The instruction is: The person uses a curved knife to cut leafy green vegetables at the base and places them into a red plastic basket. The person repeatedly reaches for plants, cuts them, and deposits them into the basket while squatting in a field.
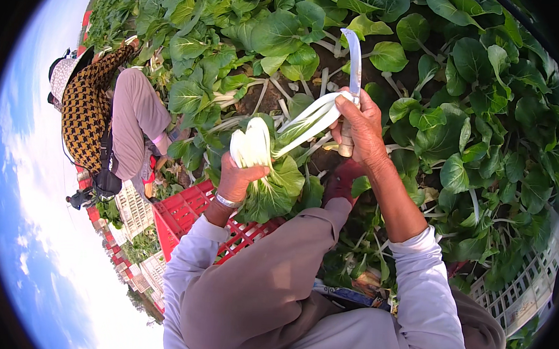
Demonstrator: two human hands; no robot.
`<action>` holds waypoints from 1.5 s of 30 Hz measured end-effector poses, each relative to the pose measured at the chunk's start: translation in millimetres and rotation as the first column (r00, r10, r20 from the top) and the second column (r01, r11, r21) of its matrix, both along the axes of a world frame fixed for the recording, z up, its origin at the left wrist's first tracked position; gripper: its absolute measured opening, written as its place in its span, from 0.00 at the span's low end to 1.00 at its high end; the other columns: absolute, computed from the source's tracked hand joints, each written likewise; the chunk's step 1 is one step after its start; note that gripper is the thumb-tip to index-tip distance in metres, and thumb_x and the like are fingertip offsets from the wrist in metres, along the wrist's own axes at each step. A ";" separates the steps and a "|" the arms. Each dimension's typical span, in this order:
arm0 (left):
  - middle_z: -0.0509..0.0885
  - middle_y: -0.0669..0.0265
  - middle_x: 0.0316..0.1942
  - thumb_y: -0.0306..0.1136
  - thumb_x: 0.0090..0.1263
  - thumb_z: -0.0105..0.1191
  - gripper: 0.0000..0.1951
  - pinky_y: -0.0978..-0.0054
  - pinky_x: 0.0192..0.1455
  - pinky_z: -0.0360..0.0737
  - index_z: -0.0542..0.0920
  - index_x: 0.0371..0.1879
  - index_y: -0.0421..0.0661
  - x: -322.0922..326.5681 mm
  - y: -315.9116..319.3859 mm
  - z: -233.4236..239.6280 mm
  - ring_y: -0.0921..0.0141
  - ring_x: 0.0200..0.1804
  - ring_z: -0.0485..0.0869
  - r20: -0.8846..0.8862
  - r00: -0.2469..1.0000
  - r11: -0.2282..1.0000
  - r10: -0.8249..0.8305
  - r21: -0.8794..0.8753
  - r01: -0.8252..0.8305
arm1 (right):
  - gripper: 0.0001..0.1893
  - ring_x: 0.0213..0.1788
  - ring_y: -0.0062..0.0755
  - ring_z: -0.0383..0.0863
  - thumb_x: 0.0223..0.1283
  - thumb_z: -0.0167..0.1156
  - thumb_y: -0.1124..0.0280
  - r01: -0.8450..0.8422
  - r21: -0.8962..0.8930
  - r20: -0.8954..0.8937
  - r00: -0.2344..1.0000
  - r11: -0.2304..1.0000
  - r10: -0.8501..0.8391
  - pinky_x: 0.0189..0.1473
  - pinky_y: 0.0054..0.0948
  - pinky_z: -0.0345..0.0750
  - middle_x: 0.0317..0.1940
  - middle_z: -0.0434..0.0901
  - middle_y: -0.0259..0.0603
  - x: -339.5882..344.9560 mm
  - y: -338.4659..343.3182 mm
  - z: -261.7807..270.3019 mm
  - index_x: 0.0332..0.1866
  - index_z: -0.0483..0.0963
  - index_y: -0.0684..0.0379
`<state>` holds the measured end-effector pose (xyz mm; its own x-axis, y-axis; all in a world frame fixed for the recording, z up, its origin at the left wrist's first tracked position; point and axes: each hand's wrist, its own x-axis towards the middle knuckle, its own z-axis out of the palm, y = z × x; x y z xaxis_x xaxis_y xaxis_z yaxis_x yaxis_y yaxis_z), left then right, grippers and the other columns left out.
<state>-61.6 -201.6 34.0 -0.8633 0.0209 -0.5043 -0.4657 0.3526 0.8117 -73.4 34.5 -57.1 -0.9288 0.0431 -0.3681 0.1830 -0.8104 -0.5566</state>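
Observation:
My left hand (241, 177) grips a head of bok choy (252, 147) by its middle, its white stalk end up and its green leaves hanging below. My right hand (363, 122) is closed round the wooden handle of a curved harvesting knife (354, 60), whose blade points away from me over the plants. Between the right thumb and fingers is also the base of a white-stalked piece of bok choy (313, 119), which reaches down towards the head in my left hand. Whether the two pieces are joined cannot be told.
A red plastic crate (182, 217) stands beside my leg, partly hidden. Rows of bok choy plants (277, 34) grow ahead and to the right. A white crate (522, 287) is at the lower right. Another person (86, 112) sits low at the left, near more crates (135, 207).

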 end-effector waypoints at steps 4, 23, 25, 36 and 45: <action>0.83 0.68 0.32 0.20 0.47 0.64 0.19 0.78 0.40 0.77 0.78 0.42 0.37 -2.0 -4.3 9.8 0.76 0.33 0.80 -0.069 0.996 0.998 -0.064 -0.026 0.063 | 0.13 0.15 0.12 0.69 0.51 0.65 0.76 0.093 0.401 0.069 0.989 0.911 -0.131 0.15 0.16 0.66 0.19 0.73 0.29 -3.8 -2.8 6.6 0.39 0.70 0.60; 0.78 0.42 0.50 0.28 0.57 0.50 0.33 0.61 0.50 0.83 0.58 0.64 0.34 -99.7 -104.2 33.0 0.56 0.48 0.82 -0.098 0.992 0.968 0.076 0.244 -0.050 | 0.16 0.29 0.54 0.77 0.65 0.47 0.60 -0.431 0.848 0.135 0.736 0.307 0.663 0.31 0.42 0.74 0.29 0.76 0.55 -35.8 -129.0 -59.7 0.41 0.68 0.67; 0.79 0.45 0.48 0.28 0.57 0.52 0.33 0.64 0.47 0.83 0.59 0.63 0.34 -132.3 -115.2 24.5 0.59 0.46 0.82 -0.155 0.984 0.992 0.083 0.105 -0.067 | 0.15 0.38 0.64 0.76 0.63 0.47 0.62 -0.439 0.843 0.168 0.763 0.310 0.624 0.43 0.51 0.72 0.33 0.77 0.61 -54.0 -146.2 -75.5 0.39 0.69 0.67; 0.83 0.67 0.38 0.24 0.42 0.65 0.26 0.76 0.43 0.78 0.79 0.47 0.38 -140.3 -188.3 -57.2 0.73 0.36 0.81 -0.167 0.986 0.916 0.006 -0.395 -0.072 | 0.19 0.51 0.53 0.78 0.61 0.46 0.57 -0.562 0.803 0.368 0.729 0.197 0.577 0.54 0.42 0.73 0.46 0.79 0.54 -126.2 -208.1 -124.7 0.44 0.78 0.60; 0.83 0.66 0.39 0.22 0.43 0.63 0.26 0.77 0.43 0.77 0.79 0.47 0.37 -110.1 -200.1 -68.4 0.73 0.38 0.81 -0.082 0.988 0.950 0.128 -0.275 -0.146 | 0.20 0.55 0.53 0.76 0.61 0.43 0.59 -0.628 0.760 0.395 0.653 0.169 0.647 0.57 0.42 0.72 0.50 0.77 0.55 -133.0 -219.6 -133.7 0.47 0.77 0.60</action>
